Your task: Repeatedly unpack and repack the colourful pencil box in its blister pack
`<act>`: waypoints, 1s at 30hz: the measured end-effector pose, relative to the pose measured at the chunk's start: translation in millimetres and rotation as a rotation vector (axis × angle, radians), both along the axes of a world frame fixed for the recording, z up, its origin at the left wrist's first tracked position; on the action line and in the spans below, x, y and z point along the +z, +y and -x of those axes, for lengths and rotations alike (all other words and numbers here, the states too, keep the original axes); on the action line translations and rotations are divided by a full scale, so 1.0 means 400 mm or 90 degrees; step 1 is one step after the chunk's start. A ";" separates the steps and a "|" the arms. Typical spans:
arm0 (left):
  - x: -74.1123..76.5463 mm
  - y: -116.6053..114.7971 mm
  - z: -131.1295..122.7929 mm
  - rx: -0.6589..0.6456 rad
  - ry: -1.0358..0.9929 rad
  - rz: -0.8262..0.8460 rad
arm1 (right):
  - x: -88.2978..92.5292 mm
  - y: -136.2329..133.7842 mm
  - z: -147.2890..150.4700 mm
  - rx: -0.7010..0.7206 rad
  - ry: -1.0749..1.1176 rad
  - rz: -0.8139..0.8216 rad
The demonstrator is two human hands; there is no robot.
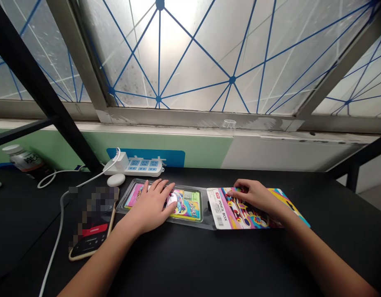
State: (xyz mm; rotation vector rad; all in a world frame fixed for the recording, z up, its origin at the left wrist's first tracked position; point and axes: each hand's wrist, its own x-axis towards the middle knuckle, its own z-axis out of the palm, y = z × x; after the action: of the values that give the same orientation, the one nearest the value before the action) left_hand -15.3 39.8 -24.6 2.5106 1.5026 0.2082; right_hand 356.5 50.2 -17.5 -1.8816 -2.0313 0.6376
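On the black desk lies a colourful pencil box [190,204] inside a clear plastic tray [205,214]. My left hand [155,206] rests flat over the box, fingers spread, hiding its middle part. To the right, partly overlapping the tray's edge, is a bright printed card [223,206] marked "PENCIL BOX", with a barcode near its left end. My right hand [255,196] lies on the card's upper part with the fingers bent. Its fingertips touch the printed surface, and I cannot make out whether they grip anything.
Left of the tray a phone [95,235] lies on the desk, with a white cable [62,214] beside it. Behind stand a white power strip [143,166], a small white round object [116,180] and a bottle [27,161]. A clear cup [229,123] sits on the windowsill.
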 end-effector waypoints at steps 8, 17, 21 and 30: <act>-0.016 -0.002 -0.014 0.010 -0.035 -0.024 | -0.015 -0.022 0.070 -0.026 0.010 -0.016; 0.019 -0.069 -0.102 -0.031 -0.435 0.136 | -0.025 -0.045 0.155 0.001 0.015 -0.027; 0.038 -0.060 -0.086 -0.017 -0.570 0.138 | -0.012 -0.049 0.152 0.019 0.023 0.003; -0.025 0.046 -0.002 0.192 -0.715 0.118 | 0.022 -0.024 0.013 0.142 0.096 0.141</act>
State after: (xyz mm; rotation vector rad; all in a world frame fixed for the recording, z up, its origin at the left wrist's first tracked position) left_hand -14.5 58.0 -34.8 1.4750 1.2420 1.2026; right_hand 351.3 40.5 -8.7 -1.6716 -2.1627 1.0684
